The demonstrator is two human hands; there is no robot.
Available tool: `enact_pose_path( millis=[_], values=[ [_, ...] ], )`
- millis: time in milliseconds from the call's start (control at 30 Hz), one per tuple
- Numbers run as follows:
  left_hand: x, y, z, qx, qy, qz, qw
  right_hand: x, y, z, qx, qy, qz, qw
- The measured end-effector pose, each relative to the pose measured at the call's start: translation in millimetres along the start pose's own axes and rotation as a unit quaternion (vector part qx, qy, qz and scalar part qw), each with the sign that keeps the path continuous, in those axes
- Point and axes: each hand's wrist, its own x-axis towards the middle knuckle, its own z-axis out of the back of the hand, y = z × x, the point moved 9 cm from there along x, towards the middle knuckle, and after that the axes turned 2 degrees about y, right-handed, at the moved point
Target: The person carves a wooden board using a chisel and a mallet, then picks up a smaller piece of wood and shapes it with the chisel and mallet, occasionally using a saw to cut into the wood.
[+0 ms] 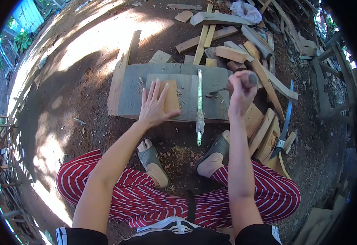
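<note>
My left hand point(155, 104) lies flat with its fingers spread on a small light wood block point(171, 96). The block rests on a thin grey board point(188, 87) on top of a wide, low wooden bench block point(131, 92). My right hand point(242, 96) is wrapped round the thick, round-ended handle of a chisel point(250, 80), over the right end of the bench block. Its thin metal shaft points left, with the tip close over the grey wood. Between my hands, a narrow metal strip point(199, 94) with a wrapped grip lies across the bench block, overhanging its near edge.
Offcuts and planks point(227, 53) are heaped beyond and to the right of the bench block. A long curved blade point(285, 128) leans on wood pieces at the right. My sandalled feet point(154, 161) stand before the block, amid shavings. A wooden frame point(335, 81) stands far right.
</note>
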Motion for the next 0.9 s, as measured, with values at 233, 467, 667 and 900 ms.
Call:
enact_pose_path(
  millis=[233,467,667,900],
  values=[
    [19.9,17.5,4.3,-0.041,0.154,-0.027,0.987,30.1,68.9,-92.4,0.049,0.166,0.037,0.984],
    [25.9,21.9,1.9,-0.084,0.185,-0.016,0.979,11.5,14.7,-162.8,0.041,0.312,-0.021,0.949],
    [28.2,24.9,-7.7,-0.155,0.176,-0.038,0.971,12.1,7.4,-174.6,0.027,0.318,-0.041,0.947],
    [31.5,22.0,5.9,-0.138,0.207,-0.030,0.968,8.3,-0.5,-183.8,0.001,0.340,-0.037,0.940]
  ],
)
